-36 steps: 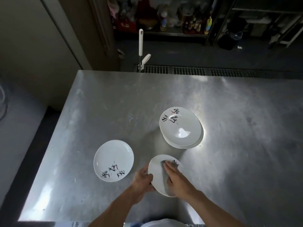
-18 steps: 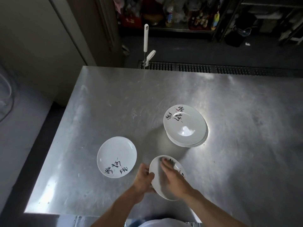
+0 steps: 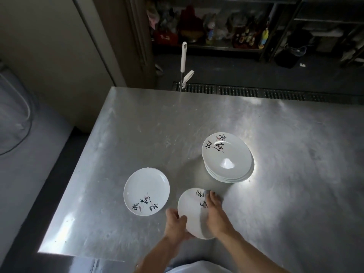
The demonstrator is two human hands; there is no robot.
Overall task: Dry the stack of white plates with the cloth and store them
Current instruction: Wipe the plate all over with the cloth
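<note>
I hold a white plate [image 3: 192, 209] with black brush lettering, tilted above the steel table's near edge. My left hand [image 3: 175, 225] grips its left rim. My right hand [image 3: 215, 215] lies across its right side and presses a small grey cloth [image 3: 207, 192], which peeks out at the fingertips, against the face. A stack of white plates [image 3: 228, 157] stands behind and to the right. One single plate [image 3: 146, 191] lies flat to the left.
The steel table [image 3: 285, 174] spreads wide to the right and back. Its left edge drops to a dark gap and a grey counter [image 3: 23, 174]. Behind the table stand a white mop handle [image 3: 183, 56], a floor drain grate and cluttered shelves.
My right hand has slid with the cloth from the middle of the held plate to its far right rim. The lettering on the plate now shows. My view has tilted slightly.
</note>
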